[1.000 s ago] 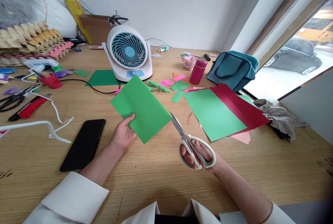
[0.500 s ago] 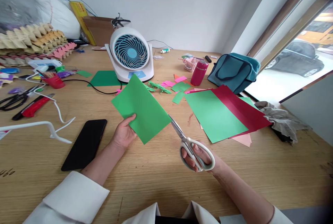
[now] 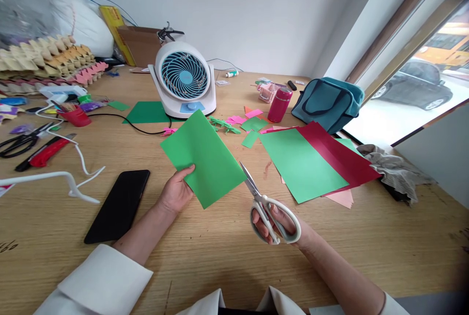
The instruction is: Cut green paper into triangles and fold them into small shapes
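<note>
My left hand point(image 3: 178, 189) pinches a green sheet of paper point(image 3: 205, 158) near its lower left edge, thumb on top and the other fingers hidden behind it. The sheet is held up at a slant over the table. In my right hand point(image 3: 274, 222) are white-handled scissors point(image 3: 262, 202), fingers through the loops. Their blades are slightly parted and meet the right corner of the green sheet. To the right, another green sheet point(image 3: 304, 166) lies over dark red sheets point(image 3: 339, 158).
A white fan point(image 3: 185, 78) stands at the back, with small green and pink paper pieces point(image 3: 252, 123) beside it. A red bottle point(image 3: 280, 105) and a teal bag point(image 3: 328, 105) are further right. At left lie a black phone point(image 3: 117, 206), a red cutter point(image 3: 47, 151) and black scissors point(image 3: 25, 140).
The scissor handles have spread and the blades have parted a little. The green sheet has shifted slightly right, its corner now at the blades.
</note>
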Available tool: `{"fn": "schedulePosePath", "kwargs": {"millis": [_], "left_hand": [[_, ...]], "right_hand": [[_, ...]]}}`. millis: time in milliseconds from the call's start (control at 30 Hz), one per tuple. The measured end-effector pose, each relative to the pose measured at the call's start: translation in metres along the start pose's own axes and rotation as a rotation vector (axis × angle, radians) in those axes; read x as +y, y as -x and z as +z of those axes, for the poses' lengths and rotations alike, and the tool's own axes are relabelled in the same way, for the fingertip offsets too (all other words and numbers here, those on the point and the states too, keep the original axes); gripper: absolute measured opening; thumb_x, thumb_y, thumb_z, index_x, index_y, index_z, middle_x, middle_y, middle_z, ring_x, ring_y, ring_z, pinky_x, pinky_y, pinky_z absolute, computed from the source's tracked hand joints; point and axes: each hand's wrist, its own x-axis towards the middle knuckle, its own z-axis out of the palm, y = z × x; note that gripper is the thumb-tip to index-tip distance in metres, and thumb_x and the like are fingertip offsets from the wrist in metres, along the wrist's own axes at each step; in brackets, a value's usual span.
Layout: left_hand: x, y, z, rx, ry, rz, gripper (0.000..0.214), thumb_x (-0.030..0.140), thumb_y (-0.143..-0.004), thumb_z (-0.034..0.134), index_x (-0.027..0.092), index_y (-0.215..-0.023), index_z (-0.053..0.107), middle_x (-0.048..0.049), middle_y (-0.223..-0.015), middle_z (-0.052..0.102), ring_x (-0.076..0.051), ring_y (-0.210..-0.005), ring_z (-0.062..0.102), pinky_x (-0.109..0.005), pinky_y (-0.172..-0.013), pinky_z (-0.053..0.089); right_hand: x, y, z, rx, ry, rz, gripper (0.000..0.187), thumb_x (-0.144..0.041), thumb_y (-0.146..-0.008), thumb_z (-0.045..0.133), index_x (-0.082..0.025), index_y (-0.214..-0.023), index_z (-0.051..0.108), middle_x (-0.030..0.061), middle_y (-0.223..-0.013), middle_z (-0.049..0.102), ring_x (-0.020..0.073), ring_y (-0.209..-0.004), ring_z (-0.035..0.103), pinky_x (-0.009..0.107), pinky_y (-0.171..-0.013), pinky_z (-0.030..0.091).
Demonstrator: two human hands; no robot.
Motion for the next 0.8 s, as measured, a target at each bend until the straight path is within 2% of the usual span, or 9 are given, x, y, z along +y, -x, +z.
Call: {"fn": "schedulePosePath", "kwargs": {"millis": [233, 567, 800], "left_hand": [[-0.0013, -0.0015, -0.0012, 0.008, -0.036, -0.007, 0.031, 0.006, -0.082, 0.06, 0.012, -0.111, 0.069, -0.0076, -0.093, 0.079, -0.021, -0.083, 0.075, -0.033, -0.083, 0.061], [-0.0008, -0.0003, -0.0004, 0.008, -0.046, 0.012, 0.023, 0.007, -0.083, 0.061, 0.012, -0.103, 0.072, -0.0073, -0.097, 0.078, -0.02, -0.085, 0.075, -0.032, -0.081, 0.062], [-0.0009, 0.001, 0.0017, -0.006, -0.036, 0.005, 0.02, 0.005, -0.084, 0.059, 0.012, -0.097, 0.073, -0.0071, -0.094, 0.079, -0.019, -0.081, 0.075, -0.03, -0.075, 0.063]], "right_hand": [[0.0002, -0.0008, 0.0029, 0.018, 0.011, -0.02, 0.053, -0.065, -0.091, 0.052, -0.012, -0.091, 0.064, -0.0007, -0.06, 0.054, 0.0077, -0.043, 0.048, 0.018, -0.039, 0.035], [-0.0034, 0.0007, 0.0049, 0.032, 0.038, -0.021, 0.049, -0.06, -0.094, 0.052, -0.013, -0.09, 0.063, -0.0016, -0.058, 0.053, 0.0069, -0.041, 0.046, 0.017, -0.037, 0.034], [-0.0021, -0.0003, 0.0051, 0.023, 0.035, -0.013, 0.049, -0.06, -0.093, 0.054, -0.012, -0.094, 0.063, -0.0002, -0.062, 0.055, 0.0081, -0.045, 0.05, 0.017, -0.039, 0.037]]}}
